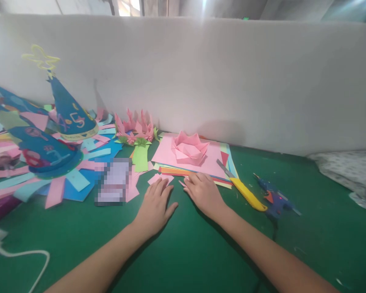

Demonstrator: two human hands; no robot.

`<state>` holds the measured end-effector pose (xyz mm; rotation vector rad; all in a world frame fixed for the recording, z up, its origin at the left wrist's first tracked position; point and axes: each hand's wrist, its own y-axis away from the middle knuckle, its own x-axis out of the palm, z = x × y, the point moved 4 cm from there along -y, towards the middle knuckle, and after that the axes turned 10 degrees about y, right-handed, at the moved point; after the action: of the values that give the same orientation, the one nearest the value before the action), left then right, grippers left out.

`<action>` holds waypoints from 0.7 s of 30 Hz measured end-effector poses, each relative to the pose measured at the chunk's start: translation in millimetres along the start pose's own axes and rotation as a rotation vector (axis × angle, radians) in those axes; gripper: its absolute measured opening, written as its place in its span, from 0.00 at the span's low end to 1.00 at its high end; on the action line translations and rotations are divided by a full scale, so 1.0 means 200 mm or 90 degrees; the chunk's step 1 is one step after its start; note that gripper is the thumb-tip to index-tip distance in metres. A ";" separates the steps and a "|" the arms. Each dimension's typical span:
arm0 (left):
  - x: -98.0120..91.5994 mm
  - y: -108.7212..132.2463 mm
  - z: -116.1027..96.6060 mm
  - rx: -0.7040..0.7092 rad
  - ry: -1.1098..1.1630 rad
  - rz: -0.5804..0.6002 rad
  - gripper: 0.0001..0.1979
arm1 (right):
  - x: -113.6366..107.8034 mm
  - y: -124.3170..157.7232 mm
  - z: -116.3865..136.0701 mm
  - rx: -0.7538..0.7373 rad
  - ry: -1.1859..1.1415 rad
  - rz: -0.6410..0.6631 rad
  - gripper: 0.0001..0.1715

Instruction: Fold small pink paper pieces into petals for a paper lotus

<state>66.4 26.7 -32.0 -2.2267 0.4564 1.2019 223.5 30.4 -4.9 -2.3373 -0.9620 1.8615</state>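
My left hand (155, 207) rests palm down on the green table, fingers stretched and thumb apart. Its fingertips touch pink paper scraps (153, 178). Across a small gap, my right hand (205, 194) also lies palm down, slightly bent fingers apart, with a thin pink paper strip (182, 184) by its fingertips. Just beyond it is a stack of coloured paper sheets (161, 151), pink on top. A folded pink paper flower (190, 149) sits on that stack. To the right lies a yellow utility knife (247, 193), its blade over the sheets' edge.
A blue glue gun (277, 200) lies right of the knife. At left are a blurred-out phone (114, 181), a pink paper crown (136, 129) and blue cone hats (68, 110) with paper strips. A white cable (27, 253) crosses the near left. A white partition (183, 77) stands behind.
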 end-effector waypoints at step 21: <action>-0.01 0.00 0.00 -0.008 0.027 -0.003 0.20 | 0.01 0.00 -0.03 -0.026 -0.069 -0.049 0.13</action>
<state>66.3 26.7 -30.4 -2.2666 0.4610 1.1600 229.4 34.3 -3.7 -2.2059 -1.0937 1.9745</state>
